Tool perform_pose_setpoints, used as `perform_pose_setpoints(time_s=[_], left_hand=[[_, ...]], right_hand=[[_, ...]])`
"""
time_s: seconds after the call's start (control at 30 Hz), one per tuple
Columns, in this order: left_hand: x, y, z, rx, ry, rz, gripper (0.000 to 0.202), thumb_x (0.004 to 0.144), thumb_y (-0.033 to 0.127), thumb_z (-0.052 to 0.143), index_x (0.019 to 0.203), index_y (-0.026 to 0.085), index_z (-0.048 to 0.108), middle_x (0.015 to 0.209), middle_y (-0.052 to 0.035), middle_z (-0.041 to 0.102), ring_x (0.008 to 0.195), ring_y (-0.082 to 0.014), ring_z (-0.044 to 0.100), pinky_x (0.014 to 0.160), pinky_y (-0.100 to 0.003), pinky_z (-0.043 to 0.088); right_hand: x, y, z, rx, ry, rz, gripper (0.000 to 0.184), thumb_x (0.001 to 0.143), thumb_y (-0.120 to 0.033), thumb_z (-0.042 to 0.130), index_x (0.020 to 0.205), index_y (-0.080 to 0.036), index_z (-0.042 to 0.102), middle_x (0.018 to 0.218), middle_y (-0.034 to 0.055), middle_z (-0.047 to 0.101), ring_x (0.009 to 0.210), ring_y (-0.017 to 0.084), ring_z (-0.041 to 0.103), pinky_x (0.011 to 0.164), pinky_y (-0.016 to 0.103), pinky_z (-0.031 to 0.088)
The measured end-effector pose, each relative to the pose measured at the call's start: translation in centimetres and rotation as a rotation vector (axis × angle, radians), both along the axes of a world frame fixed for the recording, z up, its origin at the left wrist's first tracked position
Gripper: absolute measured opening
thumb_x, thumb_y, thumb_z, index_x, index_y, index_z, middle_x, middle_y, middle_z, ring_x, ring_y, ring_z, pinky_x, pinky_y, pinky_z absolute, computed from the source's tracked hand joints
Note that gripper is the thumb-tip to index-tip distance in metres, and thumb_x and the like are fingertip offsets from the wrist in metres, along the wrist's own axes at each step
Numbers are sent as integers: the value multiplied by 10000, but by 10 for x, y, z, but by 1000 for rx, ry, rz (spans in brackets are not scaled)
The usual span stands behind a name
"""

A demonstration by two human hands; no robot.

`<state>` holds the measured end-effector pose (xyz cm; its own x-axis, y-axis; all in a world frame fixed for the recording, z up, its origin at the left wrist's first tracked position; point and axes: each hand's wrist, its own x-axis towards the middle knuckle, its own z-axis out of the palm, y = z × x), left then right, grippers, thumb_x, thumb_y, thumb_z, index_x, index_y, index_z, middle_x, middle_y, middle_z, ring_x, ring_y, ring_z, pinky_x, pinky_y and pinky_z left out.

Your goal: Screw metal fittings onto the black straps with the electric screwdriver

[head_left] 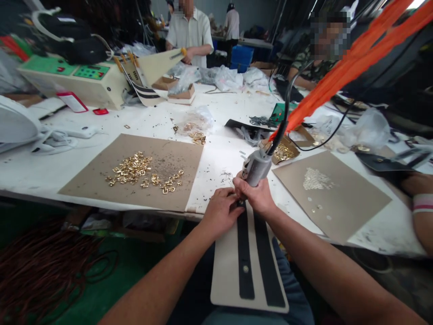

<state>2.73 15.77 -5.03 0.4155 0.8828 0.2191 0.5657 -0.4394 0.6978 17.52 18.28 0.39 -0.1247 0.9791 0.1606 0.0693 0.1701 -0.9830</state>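
White bench (162, 117) stretching wide ahead of me, brown cardboard sheet (83, 180) on its near left, and across my lap lies the beige panel (226, 271) with two black strips (269, 268). Grey corded power tool (259, 167) over the far end, my right hand (256, 194) wrapped round it. Left hand (219, 211) curled close beside; whether it pinches anything, I can't tell. Should my lap shift, the tool could skid into those fingers or miss the strip, which carries a small round stud (245, 269).
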Motion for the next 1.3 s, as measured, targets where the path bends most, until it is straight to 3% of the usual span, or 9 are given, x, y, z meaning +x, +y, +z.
perform_pose_setpoints(time_s=[0.17,0.3,0.47,0.67,0.83,0.97,1.07,1.17,1.3], left_hand=[[1,-1,0,-18,-12,56,328,849,343,785,1158,234,769,1306,-47,635,1264,-248,529,1138,-426,421],[1,-3,0,-18,-11,57,319,862,320,768,1170,240,771,1317,-42,633,1273,-228,532,1154,-410,415],[0,-5,2,3,-10,45,234,869,284,751,1095,238,789,1284,-50,646,1252,-234,545,1130,-418,429],[1,-8,1,34,-14,56,156,876,282,737,1026,244,760,1291,-36,639,1276,-225,530,1165,-434,406],[-4,-10,2,115,-23,93,247,813,189,762,1052,171,699,1210,-86,672,1203,-240,584,1093,-467,486],[-6,-8,-2,140,-80,123,296,816,194,710,1111,190,696,1222,-95,670,1206,-247,598,1107,-500,486],[-7,-11,-1,115,-104,136,299,822,270,682,1113,205,705,1231,-103,666,1215,-262,598,1133,-506,470],[-14,-16,9,105,-156,248,381,863,482,627,1122,216,712,1238,-110,668,1242,-290,594,1172,-513,439],[-41,-30,34,-122,-375,491,614,859,721,556,1299,296,610,1385,-49,622,1291,-284,595,1114,-456,511]], right_hand=[[15,-8,35,14,98,-109,496,836,-631,729,908,-158,602,626,2,536,551,131,490,517,255,397],[56,-34,59,-92,-298,-327,646,817,-722,689,1116,-153,632,698,24,605,618,161,547,562,263,411],[111,-61,24,-300,-730,-338,616,913,-517,576,1440,-204,523,1060,102,688,874,241,640,762,334,476],[134,-82,-3,-219,-879,-425,760,904,-542,525,1583,-222,403,1275,116,656,1107,304,631,965,421,451],[122,-130,-5,-67,-762,-639,619,885,-695,503,1274,-230,629,1122,82,679,1047,273,637,891,388,466],[83,-161,-33,-491,-315,-107,735,885,-835,423,1014,-158,680,834,86,687,771,258,667,711,349,494],[50,-166,-39,-358,74,110,577,829,-685,670,1052,-155,723,990,91,714,1001,300,683,883,348,519],[30,-158,-14,-203,288,190,417,852,-504,723,1073,-151,744,899,66,701,881,251,682,802,315,514],[42,-158,47,-201,415,212,357,845,-438,749,994,-113,738,811,59,682,708,146,633,649,210,460]])
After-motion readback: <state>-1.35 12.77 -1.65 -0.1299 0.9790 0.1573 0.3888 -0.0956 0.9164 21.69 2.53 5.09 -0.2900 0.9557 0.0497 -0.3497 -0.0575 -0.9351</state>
